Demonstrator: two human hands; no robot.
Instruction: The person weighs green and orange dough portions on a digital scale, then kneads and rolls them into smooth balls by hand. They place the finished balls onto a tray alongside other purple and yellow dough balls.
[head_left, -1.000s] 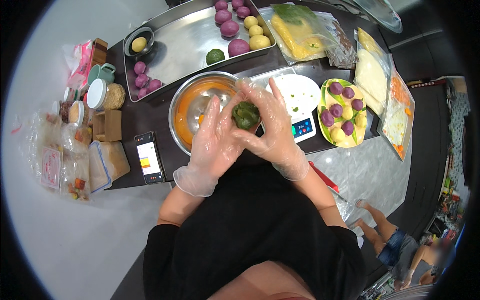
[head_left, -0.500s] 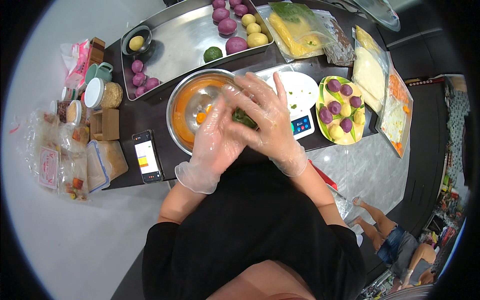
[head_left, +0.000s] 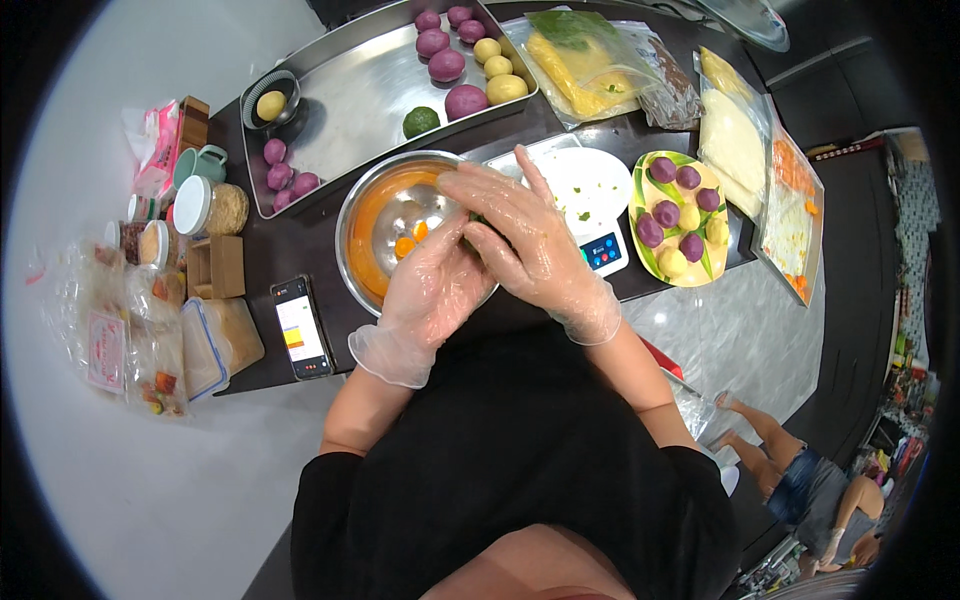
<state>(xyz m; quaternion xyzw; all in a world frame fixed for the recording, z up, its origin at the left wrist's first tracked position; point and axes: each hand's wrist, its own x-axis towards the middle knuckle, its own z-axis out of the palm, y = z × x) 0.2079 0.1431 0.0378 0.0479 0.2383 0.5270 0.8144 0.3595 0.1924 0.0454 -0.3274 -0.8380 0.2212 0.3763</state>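
Both hands wear clear, shiny plastic gloves and meet above the right side of a steel bowl (head_left: 350,215). My left hand (head_left: 437,280) is cupped underneath, palm up. My right hand (head_left: 535,245) lies over it, palm down, its fingers slanting to the upper left. Between the palms is a dark green dough ball (head_left: 474,218), mostly hidden. Orange coats the bowl's inside, with small orange pieces (head_left: 404,246) at its bottom. A white kitchen scale (head_left: 598,190) with green crumbs stands just right of my right hand.
A steel tray (head_left: 340,100) at the back holds purple, yellow and green balls. To the right are a patterned plate (head_left: 665,262) of small balls, dough bags (head_left: 735,150) and an orange-smeared tray (head_left: 790,235). A phone (head_left: 302,325) and jars (head_left: 210,205) stand left. Someone sits (head_left: 810,490) at lower right.
My right hand has closed down over the left, and its fingers have come together. The green dough ball, more visible before, is now nearly covered. The view has shifted slightly.
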